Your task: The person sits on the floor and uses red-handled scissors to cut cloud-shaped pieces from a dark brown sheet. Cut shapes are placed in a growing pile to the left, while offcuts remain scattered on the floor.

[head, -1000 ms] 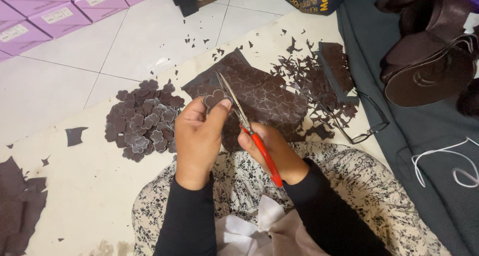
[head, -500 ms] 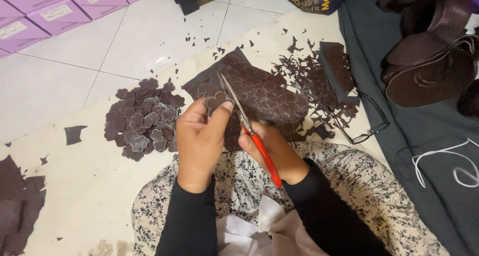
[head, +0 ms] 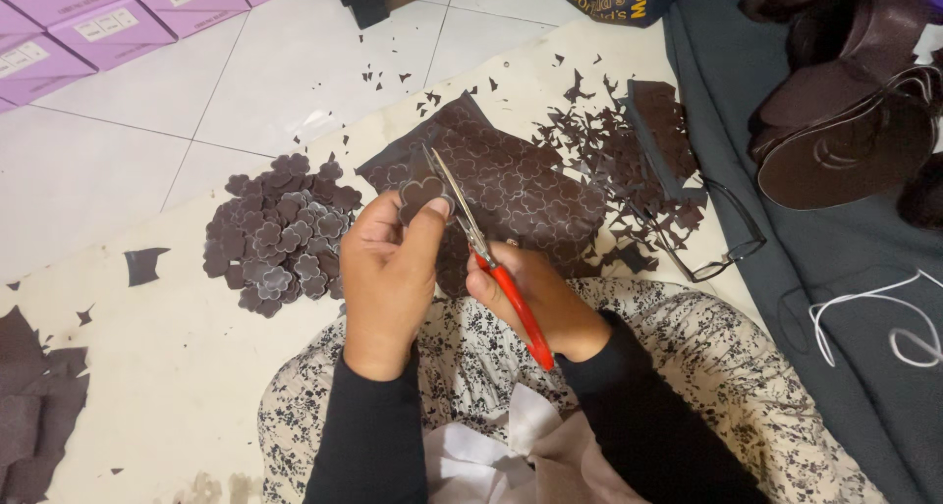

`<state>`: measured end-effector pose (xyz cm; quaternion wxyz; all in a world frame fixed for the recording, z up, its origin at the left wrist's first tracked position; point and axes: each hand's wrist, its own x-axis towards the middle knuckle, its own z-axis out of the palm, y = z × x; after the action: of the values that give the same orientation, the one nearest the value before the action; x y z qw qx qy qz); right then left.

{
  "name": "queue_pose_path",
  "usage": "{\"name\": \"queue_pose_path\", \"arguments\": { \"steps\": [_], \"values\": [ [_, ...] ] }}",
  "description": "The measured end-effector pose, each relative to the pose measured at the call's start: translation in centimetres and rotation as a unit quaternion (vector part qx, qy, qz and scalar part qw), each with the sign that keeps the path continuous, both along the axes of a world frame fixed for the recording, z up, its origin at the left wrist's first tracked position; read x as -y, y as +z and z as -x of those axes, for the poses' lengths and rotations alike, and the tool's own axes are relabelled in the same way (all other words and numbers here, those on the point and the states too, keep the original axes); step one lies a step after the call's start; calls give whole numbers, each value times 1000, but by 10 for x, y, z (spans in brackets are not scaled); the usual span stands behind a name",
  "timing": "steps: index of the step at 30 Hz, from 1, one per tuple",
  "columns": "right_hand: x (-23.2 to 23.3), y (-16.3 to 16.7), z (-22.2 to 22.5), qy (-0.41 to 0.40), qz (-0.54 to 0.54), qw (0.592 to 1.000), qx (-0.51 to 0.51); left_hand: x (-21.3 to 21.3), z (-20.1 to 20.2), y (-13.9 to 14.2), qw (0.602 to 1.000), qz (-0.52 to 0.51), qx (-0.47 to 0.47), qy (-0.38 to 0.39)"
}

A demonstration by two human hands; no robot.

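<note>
Head view: the left hand (head: 385, 273) pinches a small dark brown flower-shaped cut-out (head: 420, 194), while the right hand (head: 535, 303) is closed on red-handled scissors (head: 488, 265), whose blades meet the piece's edge. A heap of finished brown flower pieces (head: 280, 234) lies left (a good many done). The stamped brown sheet (head: 516, 185) beyond looks largely uncut, so much seems left; trimmed scraps (head: 614, 150) litter the right.

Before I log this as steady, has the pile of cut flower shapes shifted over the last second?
No. The pile of flower shapes keeps its place left of the brown sheet, below the same tile joint.
</note>
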<state>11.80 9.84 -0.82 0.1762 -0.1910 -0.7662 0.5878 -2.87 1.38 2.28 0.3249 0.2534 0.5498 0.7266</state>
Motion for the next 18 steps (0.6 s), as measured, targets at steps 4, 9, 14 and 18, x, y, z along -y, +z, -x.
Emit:
{"name": "queue_pose_path", "arguments": {
  "steps": [4,9,14,18],
  "values": [
    [-2,-5,-1,6,18,1000,-4,1,2,2,1000,15,-14,-3],
    [-3,-14,-2,-15,18,1000,14,2,4,0,1000,-1,-9,-2],
    [-4,-12,-4,5,53,999,11,3,12,-2,1000,-23,-9,1],
    [-6,-7,-2,1,57,998,-28,2,15,-4,999,-32,18,-12]
  ]
}}
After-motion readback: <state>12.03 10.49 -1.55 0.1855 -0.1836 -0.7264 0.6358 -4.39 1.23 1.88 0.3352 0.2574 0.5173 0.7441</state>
